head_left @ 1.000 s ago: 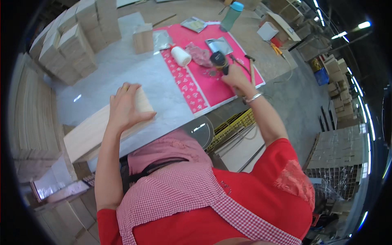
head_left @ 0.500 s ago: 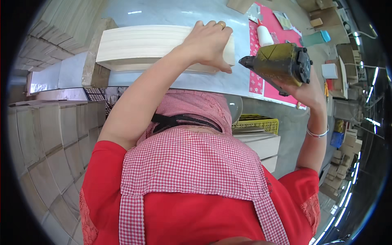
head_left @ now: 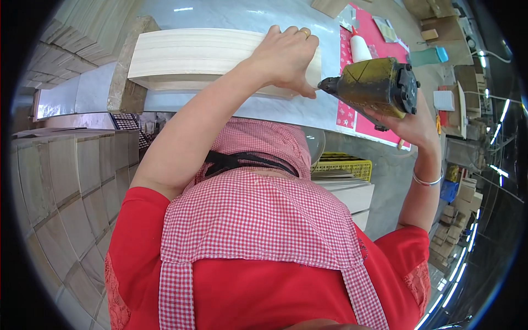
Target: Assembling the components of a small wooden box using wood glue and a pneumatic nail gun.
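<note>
On the grey worktable (head_left: 220, 14), stacked wooden panels (head_left: 192, 55) lie beside a pink mat (head_left: 379, 124).

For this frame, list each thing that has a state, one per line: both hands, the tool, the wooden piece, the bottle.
left hand: pressed flat on the wooden box, fingers spread
right hand: closed around the nail gun
nail gun: raised, nose pointed at the box's right end
wooden box: lying on the grey table, held down
white glue bottle: lying on the pink mat, untouched
</note>
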### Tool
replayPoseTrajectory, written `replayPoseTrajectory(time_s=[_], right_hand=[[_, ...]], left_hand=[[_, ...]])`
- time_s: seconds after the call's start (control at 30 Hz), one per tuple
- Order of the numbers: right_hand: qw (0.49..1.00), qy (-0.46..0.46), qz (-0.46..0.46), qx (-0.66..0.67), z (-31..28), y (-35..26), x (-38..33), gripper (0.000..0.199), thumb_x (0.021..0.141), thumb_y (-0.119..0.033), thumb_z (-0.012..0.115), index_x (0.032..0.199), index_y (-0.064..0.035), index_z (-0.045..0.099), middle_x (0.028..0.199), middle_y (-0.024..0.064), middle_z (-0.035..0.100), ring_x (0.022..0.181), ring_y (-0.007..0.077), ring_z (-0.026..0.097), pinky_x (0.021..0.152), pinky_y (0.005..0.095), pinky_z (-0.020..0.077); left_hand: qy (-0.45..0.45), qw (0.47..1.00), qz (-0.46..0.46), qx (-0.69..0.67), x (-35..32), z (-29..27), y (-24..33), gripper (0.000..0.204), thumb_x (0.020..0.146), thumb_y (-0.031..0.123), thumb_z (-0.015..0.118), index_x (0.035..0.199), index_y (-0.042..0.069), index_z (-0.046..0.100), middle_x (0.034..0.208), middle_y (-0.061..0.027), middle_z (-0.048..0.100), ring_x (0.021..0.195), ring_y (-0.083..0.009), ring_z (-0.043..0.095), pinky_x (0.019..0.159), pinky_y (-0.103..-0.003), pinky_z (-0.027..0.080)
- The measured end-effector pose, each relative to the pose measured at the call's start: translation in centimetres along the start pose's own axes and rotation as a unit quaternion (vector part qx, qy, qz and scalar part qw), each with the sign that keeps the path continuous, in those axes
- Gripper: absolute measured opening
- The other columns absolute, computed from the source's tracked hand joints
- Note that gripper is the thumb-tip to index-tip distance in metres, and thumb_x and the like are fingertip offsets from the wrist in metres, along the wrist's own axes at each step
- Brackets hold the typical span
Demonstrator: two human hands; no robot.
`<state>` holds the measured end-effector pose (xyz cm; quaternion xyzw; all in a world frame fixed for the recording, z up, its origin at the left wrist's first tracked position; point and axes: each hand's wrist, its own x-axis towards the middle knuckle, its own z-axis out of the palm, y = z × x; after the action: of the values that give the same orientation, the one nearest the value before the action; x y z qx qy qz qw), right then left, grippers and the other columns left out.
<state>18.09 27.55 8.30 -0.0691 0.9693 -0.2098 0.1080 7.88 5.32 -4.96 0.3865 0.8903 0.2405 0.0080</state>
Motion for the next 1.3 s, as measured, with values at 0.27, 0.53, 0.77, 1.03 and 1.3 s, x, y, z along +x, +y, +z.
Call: replayPoseTrajectory(time_s=[0.27, 0.53, 0.77, 1.03, 1.3], right_hand=[[0.998, -0.048, -0.014, -0.032, -1.0, 1.3, 0.8, 0.039, 0.068, -0.018, 0.083, 0.099, -0.0015, 0.066, 0.088, 0.0188, 0.070, 0.079, 0.0337, 0.069, 0.072, 0.0412, 0.0533], [0.997, -0.009, -0.054, -0.058, -1.0, 0.3, 0.1, 0.029, 0.071, -0.026, 0.080, 0.082, -0.0031, 0.067, 0.073, 0.0205, 0.066, 0.073, 0.0394, 0.066, 0.064, 0.0472, 0.0515], [0.997, 0.032, -0.056, -0.048, -1.3, 0.6, -1.3, 0.031, 0.070, -0.029, 0.081, 0.078, -0.0026, 0.067, 0.069, 0.0192, 0.065, 0.070, 0.0382, 0.066, 0.061, 0.0466, 0.0506], [0.997, 0.062, 0.019, -0.053, -2.3, 1.3, -2.5, 0.036, 0.070, -0.033, 0.082, 0.077, -0.0005, 0.068, 0.077, 0.0205, 0.068, 0.077, 0.0384, 0.068, 0.068, 0.0461, 0.0541], [0.994, 0.096, 0.003, -0.054, -1.3, 2.7, -3.6, 0.033, 0.073, -0.034, 0.080, 0.080, -0.0036, 0.069, 0.071, 0.0190, 0.066, 0.069, 0.0377, 0.066, 0.061, 0.0458, 0.0508]], left_hand=[[0.067, 0.996, 0.049, -0.042, 0.3, 0.2, -0.4, 0.079, 0.049, 0.033, 0.089, 0.117, 0.007, 0.057, 0.115, -0.0141, 0.060, 0.114, -0.0333, 0.055, 0.096, -0.051, 0.041], [0.040, 0.998, 0.041, -0.023, -0.1, -1.2, 1.5, 0.089, 0.043, 0.038, 0.093, 0.116, 0.004, 0.055, 0.110, -0.0118, 0.057, 0.106, -0.0314, 0.054, 0.091, -0.044, 0.037], [0.038, 0.998, 0.047, -0.019, 0.1, -0.9, 1.1, 0.093, 0.043, 0.041, 0.093, 0.119, 0.002, 0.055, 0.108, -0.0131, 0.057, 0.105, -0.0315, 0.054, 0.090, -0.044, 0.037], [0.015, 0.997, 0.037, 0.066, -0.2, -1.3, 1.7, 0.102, 0.047, 0.052, 0.090, 0.128, 0.001, 0.054, 0.116, -0.0159, 0.059, 0.114, -0.0324, 0.054, 0.106, -0.055, 0.031], [-0.031, 0.998, -0.010, 0.048, -0.7, -1.3, 1.8, 0.116, 0.048, 0.057, 0.089, 0.137, -0.002, 0.046, 0.127, -0.0186, 0.058, 0.124, -0.0336, 0.052, 0.111, -0.061, 0.026]])
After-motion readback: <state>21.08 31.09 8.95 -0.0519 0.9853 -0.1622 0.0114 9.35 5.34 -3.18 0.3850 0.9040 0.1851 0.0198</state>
